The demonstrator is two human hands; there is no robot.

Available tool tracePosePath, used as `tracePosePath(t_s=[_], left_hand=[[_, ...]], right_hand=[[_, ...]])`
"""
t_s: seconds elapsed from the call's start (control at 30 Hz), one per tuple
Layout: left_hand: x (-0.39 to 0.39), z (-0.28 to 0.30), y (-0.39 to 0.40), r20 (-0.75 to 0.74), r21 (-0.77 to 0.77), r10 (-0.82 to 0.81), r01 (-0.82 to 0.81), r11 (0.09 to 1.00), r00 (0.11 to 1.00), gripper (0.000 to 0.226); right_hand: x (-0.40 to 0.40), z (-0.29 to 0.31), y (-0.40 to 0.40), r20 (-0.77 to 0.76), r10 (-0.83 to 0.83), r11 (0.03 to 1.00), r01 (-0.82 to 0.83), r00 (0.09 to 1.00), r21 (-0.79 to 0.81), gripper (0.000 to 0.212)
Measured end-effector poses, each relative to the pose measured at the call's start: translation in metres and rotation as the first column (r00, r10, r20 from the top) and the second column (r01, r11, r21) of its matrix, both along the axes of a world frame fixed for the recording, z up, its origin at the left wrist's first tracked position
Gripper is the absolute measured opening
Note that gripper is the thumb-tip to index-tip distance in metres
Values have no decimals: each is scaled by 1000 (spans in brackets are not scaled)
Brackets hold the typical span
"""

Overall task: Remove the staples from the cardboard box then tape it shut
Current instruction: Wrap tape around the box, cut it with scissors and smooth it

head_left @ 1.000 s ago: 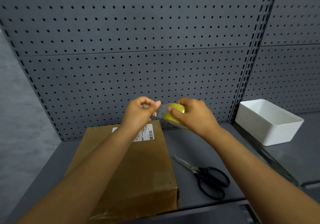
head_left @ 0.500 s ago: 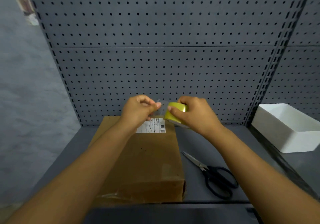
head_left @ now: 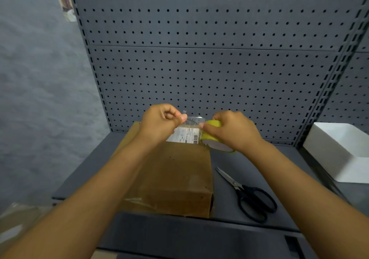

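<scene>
A brown cardboard box [head_left: 175, 176] lies flat on the grey shelf, a white shipping label [head_left: 184, 135] at its far end. Above that far end, my right hand [head_left: 231, 130] grips a roll of clear tape with a yellow-green core [head_left: 214, 136]. My left hand [head_left: 161, 121] pinches the free end of the tape, and a short clear strip [head_left: 192, 121] stretches between the two hands. No staples can be made out on the box.
Black-handled scissors [head_left: 247, 194] lie on the shelf [head_left: 235, 164] right of the box. A white plastic bin [head_left: 339, 150] stands at the far right. A grey pegboard wall [head_left: 199, 58] rises behind. Crumpled clear plastic [head_left: 18, 222] shows at lower left.
The view has swung left, so box and hands sit more central. My hands have drawn slightly apart, and a longer strip of tape shows between them.
</scene>
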State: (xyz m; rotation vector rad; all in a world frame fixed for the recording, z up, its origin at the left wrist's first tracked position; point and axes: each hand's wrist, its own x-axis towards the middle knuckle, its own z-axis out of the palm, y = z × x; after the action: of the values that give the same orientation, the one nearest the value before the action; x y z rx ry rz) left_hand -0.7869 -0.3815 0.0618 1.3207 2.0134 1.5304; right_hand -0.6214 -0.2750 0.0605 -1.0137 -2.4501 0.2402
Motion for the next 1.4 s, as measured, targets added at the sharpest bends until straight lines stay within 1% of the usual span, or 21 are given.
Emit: tracePosePath(t_s=[0.07,0.13,0.23,0.27,0.37,0.47,0.53,0.6,0.63,0.73,0.77,0.83,0.93,1.0,1.07,1.13,1.2,1.3,1.4], left_hand=[[-2,-2,-4,54,-46,0,3,999,999,16],[-6,-4,-8,87,-100,27,-18,995,996,18],[-9,-8,-15,152,-146,62,-40,989,986,18],[-9,-9,-16,161,-146,69,-45,988,984,18],[-5,-9,-17,144,-145,91,-70,987,985,18],[-4,-12,-19,163,-133,110,-88,987,980,19],[-7,-14,-22,161,-135,91,-69,988,983,19],[-12,-13,-25,163,-141,76,-53,989,984,20],[-15,-12,-25,183,-144,71,-45,989,980,20],[-20,-11,-30,249,-150,41,-3,989,968,22],[-21,-12,-32,249,-156,29,10,988,968,20],[-21,-17,-34,241,-165,11,30,986,970,18],[-17,-20,-37,246,-139,7,28,990,969,17],[-20,-20,-41,233,-126,21,9,992,972,16],[-25,-21,-47,226,-142,12,20,990,974,17],[-27,-21,-50,210,-198,1,42,979,978,18],[-25,-23,-51,213,-234,1,50,971,977,18],[-22,-28,-49,203,-274,24,33,961,979,18],[-19,-33,-47,127,-291,39,0,957,991,21]], right_hand=[[2,-1,-2,-8,15,1000,-16,1000,-13,52],[2,1,-3,-46,13,999,-15,999,-37,54],[0,5,-2,-151,20,987,-43,988,-154,61],[-1,6,-3,-142,18,985,-41,990,-165,60],[-4,10,-8,12,-9,995,10,1000,-100,46],[-5,16,-10,147,-25,999,32,989,-42,49],[-5,15,-11,167,-27,998,35,986,-44,52],[-5,13,-13,121,-18,998,26,992,-63,57],[-4,12,-13,77,4,995,4,997,-98,59],[1,9,-14,-132,54,949,-92,990,-300,62],[3,8,-15,-155,44,941,-93,987,-324,59],[4,7,-20,-93,12,957,-38,996,-288,50],[0,13,-30,74,-52,984,64,996,-169,42],[-3,18,-33,185,-73,990,94,980,-106,44],[-3,20,-36,254,-75,990,101,964,-94,49],[-3,23,-37,290,-58,990,93,955,-107,50],[-4,24,-39,296,-56,992,87,953,-91,47],[-7,24,-40,278,-89,995,96,956,-11,39],[-10,20,-39,299,-95,995,86,950,45,37]])
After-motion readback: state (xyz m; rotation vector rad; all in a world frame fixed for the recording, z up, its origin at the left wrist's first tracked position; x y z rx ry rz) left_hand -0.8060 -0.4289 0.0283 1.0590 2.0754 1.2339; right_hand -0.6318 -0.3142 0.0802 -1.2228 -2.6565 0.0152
